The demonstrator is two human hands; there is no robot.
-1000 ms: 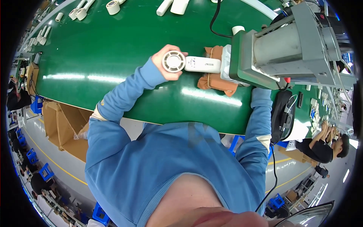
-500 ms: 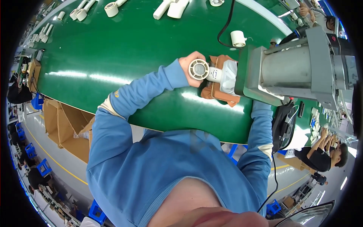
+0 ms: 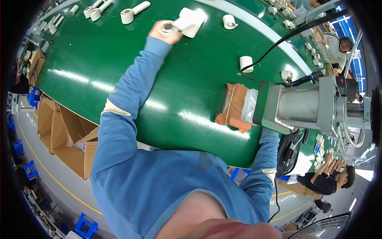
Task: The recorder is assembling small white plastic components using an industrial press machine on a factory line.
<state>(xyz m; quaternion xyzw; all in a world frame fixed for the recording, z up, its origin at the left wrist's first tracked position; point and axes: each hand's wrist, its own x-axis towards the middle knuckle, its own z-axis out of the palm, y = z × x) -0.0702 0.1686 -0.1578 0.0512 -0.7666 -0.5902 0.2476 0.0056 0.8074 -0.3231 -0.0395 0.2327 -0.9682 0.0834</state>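
A white fan (image 3: pixel 168 28) was held in the left hand (image 3: pixel 166 32), far out over the table (image 3: pixel 191 79). The fingers were curled round its head, so the hand was mostly closed. The head was shaped like a ring, and its front was smeared by blur. The fan was held just beside some smooth white parts (image 3: pixel 192 31), and where its handle ended could not be told. The right hand was hidden by the machine (image 3: pixel 300 104), so it cannot be told how far open it was or what was held in it. Only the soft blue sleeve (image 3: pixel 267 144) was seen there.

The table was green, flat and shiny, and long streaks of light were thrown back by it. The machine was made of hard grey metal, with a fat round body and a thick green plate. Next to the plate, a thin, crinkly white sheet (image 3: pixel 249 106) was seen. Beside that, a floppy orange pad (image 3: pixel 237 105) was tied with a thin band. A short, round white tube (image 3: pixel 246 63) was set near a bendy black cord (image 3: pixel 278 42). Another fan (image 3: pixel 127 16), with a fat round head and a straight handle, was laid to the left. Below the table edge, stiff brown card boxes (image 3: pixel 71 157) were seen with their tops open.
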